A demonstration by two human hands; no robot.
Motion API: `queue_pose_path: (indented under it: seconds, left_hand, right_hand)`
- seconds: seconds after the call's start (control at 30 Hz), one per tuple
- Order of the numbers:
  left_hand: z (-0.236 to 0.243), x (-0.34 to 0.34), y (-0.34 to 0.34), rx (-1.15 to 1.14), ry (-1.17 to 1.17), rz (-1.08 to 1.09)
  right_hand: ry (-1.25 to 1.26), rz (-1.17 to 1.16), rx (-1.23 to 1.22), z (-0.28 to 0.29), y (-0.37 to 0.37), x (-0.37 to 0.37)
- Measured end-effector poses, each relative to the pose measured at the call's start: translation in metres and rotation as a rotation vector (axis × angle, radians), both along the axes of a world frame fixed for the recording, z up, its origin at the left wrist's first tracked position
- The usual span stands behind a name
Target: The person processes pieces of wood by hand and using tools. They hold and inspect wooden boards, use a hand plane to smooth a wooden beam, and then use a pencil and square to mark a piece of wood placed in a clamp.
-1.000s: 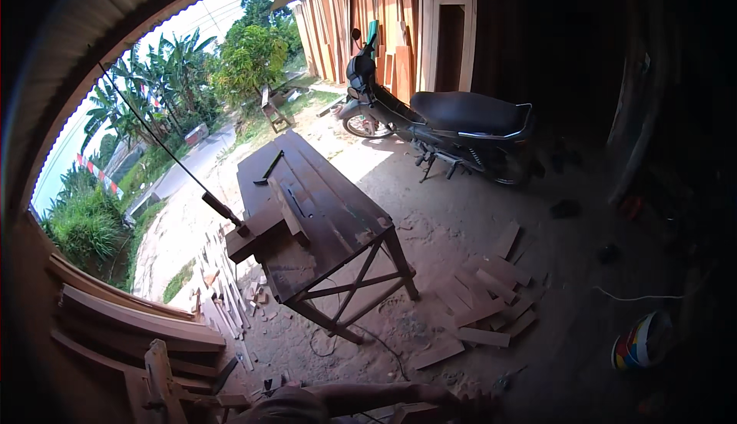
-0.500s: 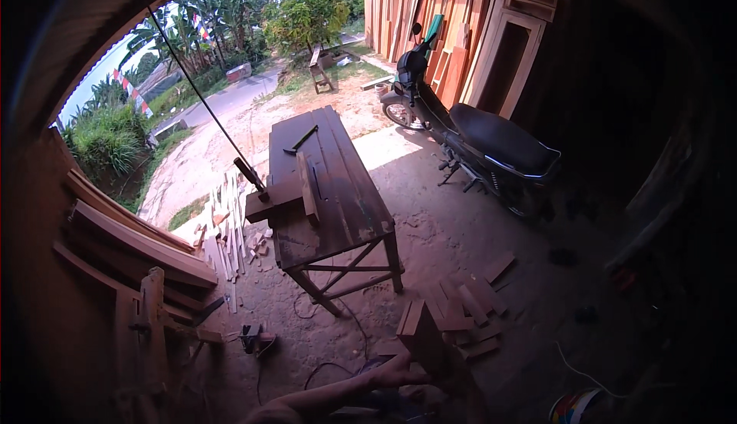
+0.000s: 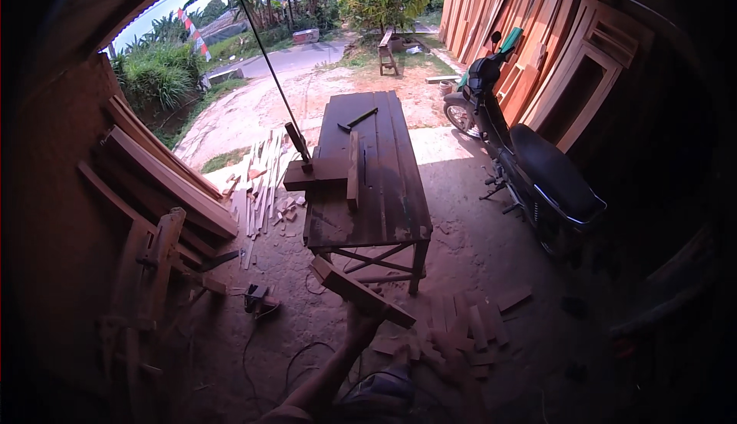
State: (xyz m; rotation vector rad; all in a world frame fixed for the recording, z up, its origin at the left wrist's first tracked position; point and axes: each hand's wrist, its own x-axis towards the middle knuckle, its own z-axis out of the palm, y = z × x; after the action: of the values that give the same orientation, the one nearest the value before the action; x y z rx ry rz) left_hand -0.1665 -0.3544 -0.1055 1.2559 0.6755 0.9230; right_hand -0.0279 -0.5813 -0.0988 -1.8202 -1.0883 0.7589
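Observation:
A short, thick wooden board (image 3: 361, 291) is gripped from below by my left hand (image 3: 367, 321), which is closed around it. The board slants, its left end higher, just in front of the table's near edge. Lower right, my right hand (image 3: 453, 353) is apart from the board, its fingers loosely spread in dim light. Closest to it lies a pile of short wooden boards (image 3: 482, 324) on the floor. Ahead stands a dark wooden table (image 3: 388, 220). On it are a hammer (image 3: 358, 120), a flat wood block (image 3: 326, 172) and an upright wood strip (image 3: 353, 170).
A long thin rod (image 3: 265, 51) rises from a clamp-like piece at the table's left side. A motorcycle (image 3: 530, 170) is parked right. Wood offcuts (image 3: 265, 182) and a small power tool (image 3: 259, 299) with a cord lie left. Planks (image 3: 491, 9) lean at the back.
The board has swung from upright at lower right to a slanting position farther left and forward in my left hand. My right hand is now apart from it. The view has shifted.

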Motion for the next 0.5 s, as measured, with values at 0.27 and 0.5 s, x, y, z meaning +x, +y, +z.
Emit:
queue_pose_path:
  seconds: [0.27, 0.5]
  left_hand:
    - [-0.001, 0.017, 0.086, -0.164, -0.249, 0.313]
    - [0.018, 0.038, 0.118, -0.280, -0.367, 0.375]
  right_hand:
    - [-0.040, -0.182, -0.378, -0.177, -0.091, 0.083]
    - [0.339, -0.504, -0.518, -0.257, -0.172, 0.117]
